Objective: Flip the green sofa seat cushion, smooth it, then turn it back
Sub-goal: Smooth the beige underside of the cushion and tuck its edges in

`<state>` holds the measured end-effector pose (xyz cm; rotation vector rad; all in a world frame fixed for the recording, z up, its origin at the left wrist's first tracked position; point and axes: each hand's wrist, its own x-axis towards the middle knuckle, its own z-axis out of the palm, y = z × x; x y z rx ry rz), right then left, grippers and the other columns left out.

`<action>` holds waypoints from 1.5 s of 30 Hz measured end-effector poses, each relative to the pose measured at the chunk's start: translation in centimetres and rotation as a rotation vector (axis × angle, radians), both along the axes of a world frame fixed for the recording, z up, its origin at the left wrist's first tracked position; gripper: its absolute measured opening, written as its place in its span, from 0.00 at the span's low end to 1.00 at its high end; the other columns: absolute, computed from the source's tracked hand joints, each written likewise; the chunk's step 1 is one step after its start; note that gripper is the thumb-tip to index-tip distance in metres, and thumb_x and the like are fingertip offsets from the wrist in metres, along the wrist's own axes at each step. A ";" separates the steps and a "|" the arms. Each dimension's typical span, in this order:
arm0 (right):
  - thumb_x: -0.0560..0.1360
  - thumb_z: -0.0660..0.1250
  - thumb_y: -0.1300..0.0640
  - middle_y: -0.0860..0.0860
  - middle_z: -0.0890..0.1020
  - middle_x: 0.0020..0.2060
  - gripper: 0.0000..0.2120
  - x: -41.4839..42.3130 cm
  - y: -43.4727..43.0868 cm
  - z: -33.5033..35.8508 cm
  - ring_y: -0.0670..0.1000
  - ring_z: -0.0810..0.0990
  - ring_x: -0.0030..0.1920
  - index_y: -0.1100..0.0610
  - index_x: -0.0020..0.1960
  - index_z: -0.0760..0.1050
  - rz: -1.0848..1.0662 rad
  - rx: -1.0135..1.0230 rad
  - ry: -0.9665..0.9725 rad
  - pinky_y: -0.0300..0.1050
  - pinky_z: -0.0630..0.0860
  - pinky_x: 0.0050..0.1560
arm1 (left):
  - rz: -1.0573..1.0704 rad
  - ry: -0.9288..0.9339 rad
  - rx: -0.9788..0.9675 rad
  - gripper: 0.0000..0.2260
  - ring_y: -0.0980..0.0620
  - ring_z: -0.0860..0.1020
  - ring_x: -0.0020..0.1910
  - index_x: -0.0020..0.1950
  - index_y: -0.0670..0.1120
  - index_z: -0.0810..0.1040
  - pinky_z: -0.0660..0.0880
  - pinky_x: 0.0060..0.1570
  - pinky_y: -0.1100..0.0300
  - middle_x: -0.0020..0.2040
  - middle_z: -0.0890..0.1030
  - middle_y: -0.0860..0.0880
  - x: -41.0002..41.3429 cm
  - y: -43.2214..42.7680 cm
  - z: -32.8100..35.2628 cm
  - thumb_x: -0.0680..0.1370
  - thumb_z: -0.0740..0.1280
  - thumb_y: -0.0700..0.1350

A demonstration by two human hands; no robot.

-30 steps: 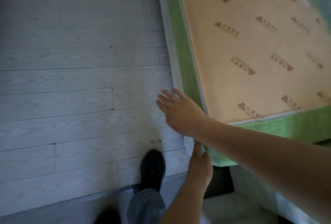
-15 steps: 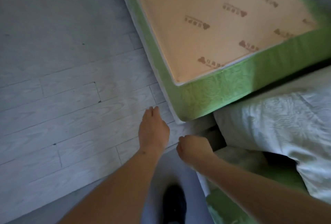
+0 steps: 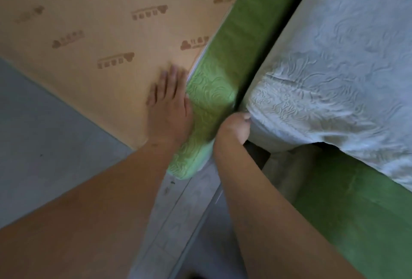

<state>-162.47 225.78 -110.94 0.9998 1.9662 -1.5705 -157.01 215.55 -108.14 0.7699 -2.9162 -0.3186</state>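
Green seat cushion (image 3: 124, 40) lies turned over, its tan underside with brown printed marks facing up and filling the upper left of the frame. Its green embossed side band runs from the upper right down to a rounded corner at lower centre, which projects over the grey floor (image 3: 44, 136). Left hand (image 3: 169, 105) rests flat on the tan underside, just beside the seam with the green band; grip open, fingers straight, holding nothing. Right hand (image 3: 231, 129) sits at centre frame against the band, fingers bent down into the narrow gap between this cushion and a pale embossed cushion (image 3: 334, 73) on the right. Its fingertips are hidden, so I cannot tell whether that grip holds anything. Green sofa base (image 3: 356, 207) shows at lower right, below the pale cushion.
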 end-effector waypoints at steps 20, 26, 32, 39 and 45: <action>0.74 0.57 0.27 0.48 0.73 0.66 0.33 12.2 0.1 1.3 0.53 0.77 0.61 0.46 0.71 0.69 -0.071 -0.532 -0.430 0.59 0.77 0.62 | 0.002 -0.171 0.067 0.28 0.49 0.47 0.81 0.82 0.49 0.48 0.46 0.78 0.47 0.82 0.48 0.50 2.7 0.8 0.9 0.82 0.49 0.50; 0.83 0.53 0.39 0.51 0.66 0.76 0.28 9.3 4.3 11.1 0.54 0.66 0.74 0.53 0.78 0.62 0.284 -0.264 -0.295 0.53 0.67 0.72 | 0.016 -0.362 0.407 0.26 0.45 0.50 0.80 0.82 0.45 0.49 0.53 0.78 0.46 0.82 0.51 0.46 1.9 -1.0 10.3 0.84 0.51 0.49; 0.84 0.49 0.41 0.48 0.60 0.78 0.27 7.2 -0.8 26.3 0.51 0.60 0.78 0.50 0.80 0.57 0.712 -0.235 0.070 0.52 0.56 0.78 | 0.091 -0.313 0.411 0.25 0.51 0.51 0.80 0.81 0.46 0.53 0.55 0.76 0.52 0.81 0.55 0.48 5.1 -2.5 26.7 0.85 0.51 0.51; 0.82 0.53 0.38 0.48 0.65 0.76 0.30 7.2 -3.1 48.9 0.51 0.63 0.76 0.51 0.79 0.61 0.860 -0.194 0.378 0.49 0.56 0.78 | 0.128 -0.163 0.332 0.25 0.52 0.53 0.80 0.81 0.48 0.54 0.58 0.75 0.52 0.81 0.57 0.49 10.7 -5.9 47.8 0.85 0.52 0.51; 0.83 0.56 0.45 0.53 0.65 0.77 0.27 9.6 -2.9 63.3 0.54 0.61 0.77 0.54 0.79 0.59 1.242 0.218 0.679 0.49 0.58 0.76 | 0.066 -0.018 0.274 0.24 0.54 0.51 0.80 0.81 0.50 0.55 0.58 0.75 0.52 0.81 0.55 0.52 16.6 -7.6 65.4 0.85 0.52 0.51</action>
